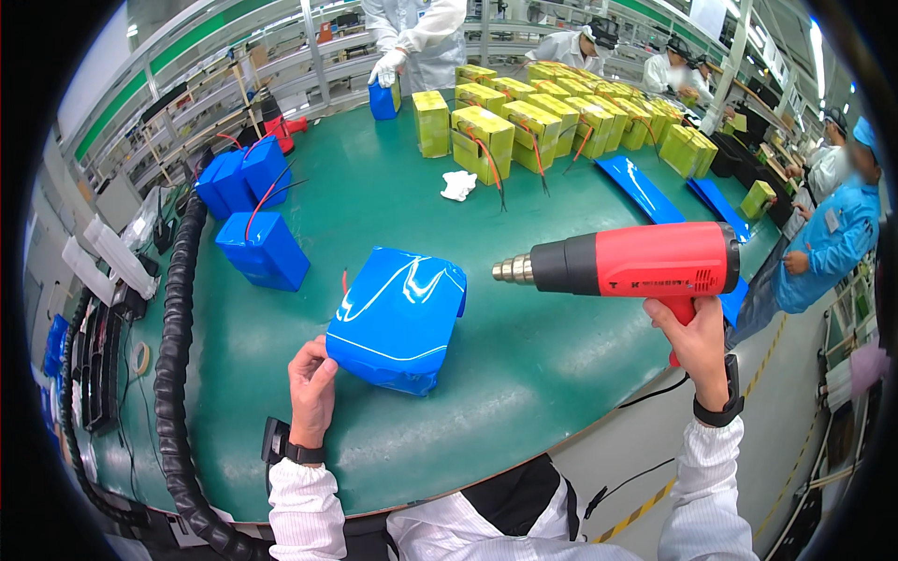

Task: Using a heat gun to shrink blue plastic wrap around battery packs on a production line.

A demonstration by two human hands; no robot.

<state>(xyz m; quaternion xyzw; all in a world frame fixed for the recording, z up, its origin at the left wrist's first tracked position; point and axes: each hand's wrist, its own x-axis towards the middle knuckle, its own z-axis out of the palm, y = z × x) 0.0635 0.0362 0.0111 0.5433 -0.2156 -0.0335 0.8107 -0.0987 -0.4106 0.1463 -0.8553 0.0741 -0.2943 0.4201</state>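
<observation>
Green counter (533, 383) spans scene. Blue-wrapped pack (388, 318) sits near middle, between your left hand (311, 397) and right hand (697, 341), left nearer. Left pinches its near-left edge, fingertips together; right grips red heat gun (655, 260), nozzle (513, 269) pointing left toward pack, not touching.

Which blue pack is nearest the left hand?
The loosely wrapped blue pack beside the left hand, with the red heat gun pointing its way; the other blue packs stand farther off.
</observation>
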